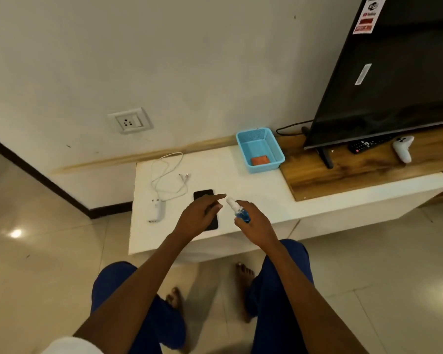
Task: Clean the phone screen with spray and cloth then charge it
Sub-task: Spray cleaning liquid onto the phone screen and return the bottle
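Note:
A black phone [203,194] lies flat on the white table [256,190], its lower half hidden under my left hand. My left hand [197,215] hovers over it with fingers apart, the forefinger reaching toward the bottle's cap. My right hand [253,221] grips a small spray bottle [238,210] of blue liquid with a white cap, tilted toward the phone. A white charger [156,210] with its coiled white cable [168,176] lies left of the phone. An orange cloth [260,160] rests inside a blue basket [273,146].
A wall socket [130,120] sits above the table's left end. On the wooden shelf [343,172] to the right stand a black TV [394,77], a remote [362,147] and a white controller [402,147]. My knees and bare feet are below the table's front edge.

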A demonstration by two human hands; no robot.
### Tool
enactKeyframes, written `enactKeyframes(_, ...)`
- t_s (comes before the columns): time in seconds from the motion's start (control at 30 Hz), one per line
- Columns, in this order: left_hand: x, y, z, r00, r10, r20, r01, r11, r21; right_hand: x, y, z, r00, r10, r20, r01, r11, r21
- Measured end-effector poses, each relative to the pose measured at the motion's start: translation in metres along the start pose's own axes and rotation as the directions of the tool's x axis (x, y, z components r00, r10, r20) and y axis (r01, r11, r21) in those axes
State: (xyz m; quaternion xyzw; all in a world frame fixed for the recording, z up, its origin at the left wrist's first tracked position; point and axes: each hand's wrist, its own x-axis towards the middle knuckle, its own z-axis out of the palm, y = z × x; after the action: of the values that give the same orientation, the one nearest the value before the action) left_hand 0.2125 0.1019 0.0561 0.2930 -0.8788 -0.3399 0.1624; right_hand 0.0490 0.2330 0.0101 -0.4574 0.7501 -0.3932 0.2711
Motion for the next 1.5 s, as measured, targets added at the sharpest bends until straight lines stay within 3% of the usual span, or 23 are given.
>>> enactKeyframes(0.23, -0.001, 0.022, -0.003, 0.998, 0.005, 0.065, -0.004, 1.000, -0.013, -0.010, -0.008, 0.005, 0.993, -0.114, -0.014, 0.111, 0.986, -0.123)
enactKeyframes(0.5, 0.011, 0.030, -0.002, 0.986, -0.015, 0.166, 0.029, 0.996, -0.082, -0.011, -0.004, 0.011, 0.990, -0.138, 0.022, 0.138, 0.990, 0.014)
enactKeyframes(0.93, 0.028, 0.036, -0.003, 0.969, -0.026, 0.245, 0.047, 0.995, -0.083, -0.007, -0.001, 0.009, 0.966, -0.218, -0.140, 0.206, 0.974, -0.094)
enactKeyframes(1.13, 0.037, 0.036, -0.012, 0.953, -0.021, 0.301, 0.020, 1.000, 0.006, -0.004, 0.000, 0.008, 0.985, -0.150, -0.090, 0.141, 0.985, -0.098)
enactKeyframes(1.2, 0.038, 0.034, -0.014, 0.973, -0.077, 0.219, 0.094, 0.993, -0.067, 0.000, 0.001, 0.007, 0.994, -0.073, -0.076, 0.070, 0.996, -0.050)
enactKeyframes(1.27, 0.039, 0.030, -0.014, 0.976, -0.179, 0.126, 0.206, 0.943, -0.260, 0.003, 0.004, 0.006, 0.995, -0.031, -0.098, 0.031, 0.999, -0.009)
enactKeyframes(1.33, 0.041, 0.025, -0.009, 0.961, -0.258, 0.099, 0.275, 0.857, -0.436, 0.009, 0.008, 0.002, 0.991, -0.001, -0.131, 0.009, 0.998, 0.061)
enactKeyframes(1.5, 0.052, 0.013, 0.026, 0.928, -0.364, 0.074, 0.316, 0.669, -0.673, 0.027, 0.018, -0.011, 0.956, 0.147, -0.253, -0.094, 0.973, 0.212)
